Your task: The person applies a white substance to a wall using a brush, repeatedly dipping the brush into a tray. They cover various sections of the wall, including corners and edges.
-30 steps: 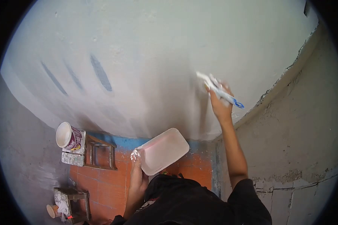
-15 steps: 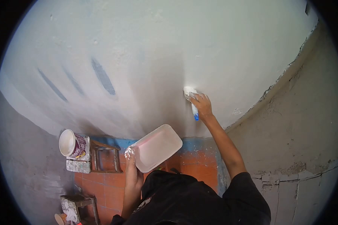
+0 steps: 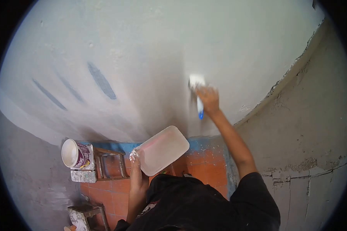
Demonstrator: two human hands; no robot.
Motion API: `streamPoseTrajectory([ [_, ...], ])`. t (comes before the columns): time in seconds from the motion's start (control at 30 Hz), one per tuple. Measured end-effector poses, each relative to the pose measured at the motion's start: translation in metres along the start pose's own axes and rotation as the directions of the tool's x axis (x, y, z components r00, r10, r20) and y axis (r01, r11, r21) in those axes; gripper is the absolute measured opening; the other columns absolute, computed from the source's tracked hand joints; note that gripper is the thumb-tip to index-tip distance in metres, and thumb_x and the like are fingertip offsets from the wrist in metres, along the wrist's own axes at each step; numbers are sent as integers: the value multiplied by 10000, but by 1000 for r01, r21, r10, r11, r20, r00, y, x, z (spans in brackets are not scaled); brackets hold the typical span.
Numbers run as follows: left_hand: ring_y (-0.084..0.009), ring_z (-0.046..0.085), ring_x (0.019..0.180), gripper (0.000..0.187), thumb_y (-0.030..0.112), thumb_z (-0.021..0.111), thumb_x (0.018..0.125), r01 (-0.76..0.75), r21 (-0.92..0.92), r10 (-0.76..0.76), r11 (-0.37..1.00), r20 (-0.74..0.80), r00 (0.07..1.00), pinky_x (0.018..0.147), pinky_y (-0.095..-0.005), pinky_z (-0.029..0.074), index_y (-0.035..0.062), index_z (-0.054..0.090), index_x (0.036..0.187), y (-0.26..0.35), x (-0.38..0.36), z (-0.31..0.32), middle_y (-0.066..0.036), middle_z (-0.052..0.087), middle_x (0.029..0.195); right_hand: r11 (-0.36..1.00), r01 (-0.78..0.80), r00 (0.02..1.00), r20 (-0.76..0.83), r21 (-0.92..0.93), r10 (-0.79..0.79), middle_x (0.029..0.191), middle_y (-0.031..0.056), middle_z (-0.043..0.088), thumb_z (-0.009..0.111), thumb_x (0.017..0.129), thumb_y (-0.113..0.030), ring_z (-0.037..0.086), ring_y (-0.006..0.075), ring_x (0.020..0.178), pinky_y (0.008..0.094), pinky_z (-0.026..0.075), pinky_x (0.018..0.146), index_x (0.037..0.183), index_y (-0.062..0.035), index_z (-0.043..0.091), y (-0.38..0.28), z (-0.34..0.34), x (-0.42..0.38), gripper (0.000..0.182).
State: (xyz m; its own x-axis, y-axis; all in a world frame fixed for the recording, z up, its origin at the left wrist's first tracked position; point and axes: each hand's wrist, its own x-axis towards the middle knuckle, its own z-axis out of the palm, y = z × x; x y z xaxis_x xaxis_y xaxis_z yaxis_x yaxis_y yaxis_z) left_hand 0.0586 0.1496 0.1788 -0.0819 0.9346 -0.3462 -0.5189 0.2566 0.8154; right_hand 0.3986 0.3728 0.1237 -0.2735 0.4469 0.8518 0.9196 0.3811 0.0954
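Observation:
My right hand (image 3: 208,99) is closed around a paintbrush (image 3: 197,81) with a blue-tipped handle. Its broad, white-coated bristles point up against the pale wall (image 3: 227,46); motion blurs the hand a little. My left hand (image 3: 137,169) grips the near left corner of a shallow, whitish plastic tray (image 3: 164,151), tilted in front of my body. White paint covers the left thumb at the tray's rim. A pinkish tint shows along the tray's inner side, and I cannot make out how much paint lies in it.
A white and purple bucket (image 3: 76,154) stands on a paint-spattered wooden stool or ladder (image 3: 110,163) at the left. Below it is another spattered stool (image 3: 85,211). Orange tiles (image 3: 115,196) cover the floor. A rough grey wall (image 3: 297,127) rises at the right.
My right hand has moved the paintbrush slightly upward along the wall. My left hand keeps its hold on the tray, and the view has shifted a little.

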Motion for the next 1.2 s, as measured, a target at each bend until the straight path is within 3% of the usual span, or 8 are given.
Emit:
streamPoseTrajectory([
  [0.17,-229,470,1273,524,432,508,988,5,9,-5,1000,-25,1000,1040,-415,418,117,418,1397,10,-3,-4,-71,483,1377,978,-87,958,285,189,30,1185,52,632,587,797,-92,567,272,1061,438,435,897,1128,-138,669,-24,6,-38,344],
  [0.33,-229,470,1271,503,410,487,1000,2,17,-1,1000,-51,999,1027,-421,427,114,412,1400,15,2,-10,-74,479,1381,962,-73,996,-26,263,83,1142,71,649,633,776,-77,574,291,1029,415,439,842,1072,-122,699,25,-38,67,307],
  [0.5,-232,483,1259,496,392,472,1004,-14,11,14,1000,-15,1000,1017,-406,437,92,414,1394,12,12,-19,-84,490,1368,996,-92,949,-302,21,94,1096,70,661,683,723,-86,589,270,935,407,432,766,1055,-133,710,11,-63,144,336],
  [0.7,-225,496,1246,501,395,458,1008,-13,2,13,1000,25,1000,1004,-396,451,87,406,1399,12,18,-35,-86,500,1357,998,-46,977,210,50,35,1220,33,611,567,820,-123,556,287,1051,480,427,908,1208,-152,634,-52,28,-16,395],
  [0.83,-218,506,1234,495,396,446,1014,2,22,-2,1000,5,1000,996,-394,455,88,406,1399,20,18,-44,-82,512,1342,966,-186,894,438,182,90,1181,52,627,578,813,-83,563,273,1051,459,416,912,1167,-127,645,-62,19,-23,362],
  [1.03,-207,515,1222,466,366,425,1028,12,20,-13,1000,36,999,989,-381,457,89,403,1402,31,21,-44,-77,515,1337,985,-80,972,-205,155,111,1095,56,666,614,765,-63,574,281,966,396,423,800,1072,-100,698,-37,-52,139,321],
  [1.13,-204,517,1219,456,356,415,1033,55,16,-56,998,53,997,992,-379,455,87,404,1401,36,22,-46,-77,517,1334,996,-88,950,-297,23,91,1100,57,654,626,752,-75,567,292,958,409,423,794,1108,-119,685,-45,-39,158,363],
  [1.2,-207,478,1262,467,339,402,1041,55,6,-55,998,66,996,1041,-374,404,55,391,1410,40,22,-49,-89,492,1367,997,-76,983,-173,-33,69,1122,58,638,617,763,-120,561,298,957,444,431,816,1150,-146,674,-55,1,111,392],
])
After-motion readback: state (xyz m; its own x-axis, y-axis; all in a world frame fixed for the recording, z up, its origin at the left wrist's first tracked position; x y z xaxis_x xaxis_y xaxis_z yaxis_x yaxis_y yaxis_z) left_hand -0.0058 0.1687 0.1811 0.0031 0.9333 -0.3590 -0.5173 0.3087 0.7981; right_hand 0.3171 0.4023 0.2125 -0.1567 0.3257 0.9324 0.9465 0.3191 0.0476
